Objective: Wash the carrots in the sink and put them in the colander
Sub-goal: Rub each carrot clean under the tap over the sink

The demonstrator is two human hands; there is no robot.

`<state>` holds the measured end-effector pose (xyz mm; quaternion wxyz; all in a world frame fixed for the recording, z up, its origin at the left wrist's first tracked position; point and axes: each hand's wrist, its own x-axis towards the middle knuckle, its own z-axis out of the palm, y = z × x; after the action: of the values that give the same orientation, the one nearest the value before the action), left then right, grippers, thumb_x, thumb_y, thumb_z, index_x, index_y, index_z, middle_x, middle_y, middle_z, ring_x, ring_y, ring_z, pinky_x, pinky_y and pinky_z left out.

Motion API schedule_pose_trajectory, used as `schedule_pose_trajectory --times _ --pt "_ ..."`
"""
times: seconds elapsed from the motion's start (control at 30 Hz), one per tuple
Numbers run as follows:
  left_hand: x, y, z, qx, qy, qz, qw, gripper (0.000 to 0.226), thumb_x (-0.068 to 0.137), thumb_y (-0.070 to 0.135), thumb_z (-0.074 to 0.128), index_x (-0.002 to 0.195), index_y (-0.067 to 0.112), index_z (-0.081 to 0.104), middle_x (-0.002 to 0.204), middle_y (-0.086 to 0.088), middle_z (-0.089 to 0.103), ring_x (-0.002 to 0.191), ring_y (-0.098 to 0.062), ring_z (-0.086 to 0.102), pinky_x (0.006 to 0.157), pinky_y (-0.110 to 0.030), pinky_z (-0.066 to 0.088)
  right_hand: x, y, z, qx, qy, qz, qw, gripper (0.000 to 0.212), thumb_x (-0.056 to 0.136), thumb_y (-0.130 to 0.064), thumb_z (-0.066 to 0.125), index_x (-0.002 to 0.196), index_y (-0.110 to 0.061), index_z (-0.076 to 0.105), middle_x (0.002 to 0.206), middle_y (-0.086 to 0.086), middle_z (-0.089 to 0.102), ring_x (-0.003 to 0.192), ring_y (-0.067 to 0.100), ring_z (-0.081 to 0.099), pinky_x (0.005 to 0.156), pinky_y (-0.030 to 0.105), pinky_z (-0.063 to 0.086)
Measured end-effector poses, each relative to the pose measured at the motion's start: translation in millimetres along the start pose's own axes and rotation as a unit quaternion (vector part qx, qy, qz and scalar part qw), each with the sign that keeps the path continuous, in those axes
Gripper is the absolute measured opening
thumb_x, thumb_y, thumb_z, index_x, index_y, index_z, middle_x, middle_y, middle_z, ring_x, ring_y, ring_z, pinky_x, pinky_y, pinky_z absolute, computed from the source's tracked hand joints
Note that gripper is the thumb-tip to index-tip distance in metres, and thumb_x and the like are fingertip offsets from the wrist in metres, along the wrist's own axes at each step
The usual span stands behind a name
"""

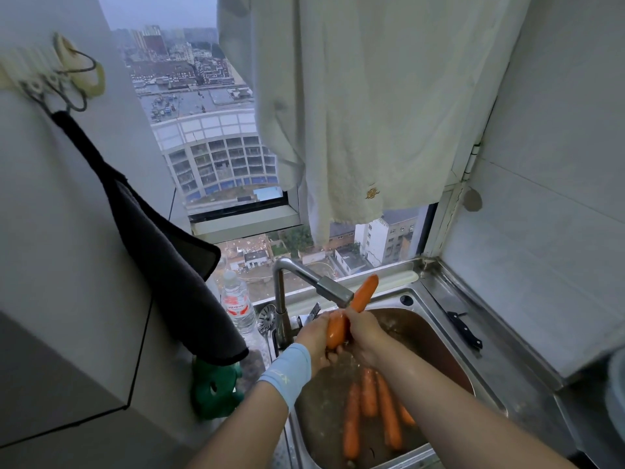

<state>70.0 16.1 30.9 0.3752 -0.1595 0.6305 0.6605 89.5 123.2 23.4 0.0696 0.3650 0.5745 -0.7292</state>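
While both hands clamp one carrot [357, 301] under the faucet [333, 290], left hand [316, 340] low, right hand [363, 335] mid-length | other carrots [370, 406] lie in the sink [429, 301], apparently wet | rub the full length, turning it | colander unseen

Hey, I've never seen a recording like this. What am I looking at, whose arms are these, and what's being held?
There is no machine: a person wears a camera on the head, so this single picture looks down their own arms. The left hand, with a blue wristband, and the right hand both grip one carrot by the tap, over the sink. More carrots lie in the sink's water. A knife rests on the right ledge, a water bottle stands left.
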Motion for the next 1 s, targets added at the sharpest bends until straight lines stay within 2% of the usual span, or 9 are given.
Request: schedule_pose_trajectory --times 0.1,0.17,0.33,0.43,0.5,0.63,0.77,0.87,1.0 --pt "5 -6 -6 -0.016 0.025 0.0 1.0 0.026 0.103 0.044 0.048 0.107 0.019 0.053 0.073 -0.013 0.058 0.049 -0.018 0.05 0.048 -0.024 0.035 -6 12 -2 0.026 -0.065 -0.019 0.997 0.033 0.098 -0.016 0.066 0.128 -0.008 0.054 0.112 0.022 0.07 0.097 0.036 0.069 0.06 0.035 0.056" --pt "5 -8 -10 -0.02 0.029 0.006 0.999 0.027 0.103 0.046 0.045 0.109 0.022 0.053 0.074 -0.013 0.057 0.048 -0.017 0.049 0.046 -0.023 0.035 -6 17 2 0.025 -0.063 -0.02 0.998 0.036 0.094 -0.016 0.071 0.126 -0.006 0.056 0.111 0.021 0.071 0.097 0.036 0.07 0.065 0.038 0.057" --pt "5 -14 -11 0.074 -0.017 0.047 0.996 0.04 0.096 0.059 0.051 0.114 0.024 0.058 0.071 -0.009 0.052 0.05 -0.016 0.047 0.043 -0.022 0.036 -6 7 15 -0.052 0.068 -0.005 0.996 0.046 0.105 -0.045 0.048 0.123 -0.003 0.058 0.103 0.016 0.069 0.096 0.032 0.068 0.09 0.044 0.056" --pt "3 -8 -7 0.128 -0.017 0.047 0.991 0.05 0.089 0.066 0.054 0.109 0.02 0.059 0.071 -0.008 0.052 0.051 -0.016 0.046 0.045 -0.022 0.037 -5 -3 20 0.005 0.072 0.04 0.997 0.068 0.101 -0.065 0.032 0.118 -0.004 0.055 0.113 0.02 0.065 0.115 0.041 0.063 0.102 0.048 0.05" --pt "0 -2 -6 0.108 0.002 0.022 0.994 0.044 0.096 0.059 0.046 0.104 0.017 0.054 0.07 -0.01 0.055 0.047 -0.016 0.043 0.044 -0.021 0.032 3 -1 18 0.026 0.054 0.049 0.997 0.082 0.094 -0.076 0.032 0.123 -0.004 0.056 0.113 0.016 0.067 0.11 0.038 0.065 0.104 0.049 0.051" --pt "-3 6 -5 0.087 0.019 -0.014 0.996 0.039 0.1 0.049 0.032 0.09 0.015 0.048 0.059 -0.01 0.048 0.042 -0.015 0.028 0.044 -0.016 0.02 2 6 5 0.084 -0.027 0.032 0.996 0.043 0.099 -0.041 0.059 0.128 -0.008 0.059 0.116 0.021 0.068 0.101 0.035 0.069 0.093 0.044 0.058" --pt "-4 11 0 0.074 -0.005 -0.038 0.997 0.041 0.097 0.05 0.03 0.069 0.02 0.034 0.052 -0.002 0.029 0.043 -0.013 0.019 0.045 -0.015 0.014 6 2 2 0.048 -0.019 0.01 0.999 0.05 0.093 -0.045 0.067 0.124 -0.005 0.065 0.11 0.019 0.074 0.102 0.035 0.071 0.098 0.052 0.056" --pt "0 12 4 0.08 -0.01 -0.037 0.996 0.047 0.099 0.056 0.03 0.076 0.016 0.037 0.052 -0.002 0.032 0.04 -0.013 0.023 0.043 -0.014 0.019 8 -9 2 0.054 0.031 0.022 0.998 0.064 0.096 -0.063 0.053 0.124 -0.005 0.063 0.109 0.02 0.073 0.101 0.036 0.071 0.1 0.052 0.055" --pt "-6 15 16 0.107 -0.005 0.013 0.994 0.053 0.098 0.06 0.043 0.077 0.012 0.052 0.055 -0.006 0.046 0.046 -0.018 0.039 0.05 -0.023 0.033 10 -15 7 0.152 0.082 0.043 0.984 0.095 0.092 -0.081 0.028 0.144 -0.005 0.05 0.136 0.025 0.06 0.124 0.043 0.059 0.108 0.053 0.048"
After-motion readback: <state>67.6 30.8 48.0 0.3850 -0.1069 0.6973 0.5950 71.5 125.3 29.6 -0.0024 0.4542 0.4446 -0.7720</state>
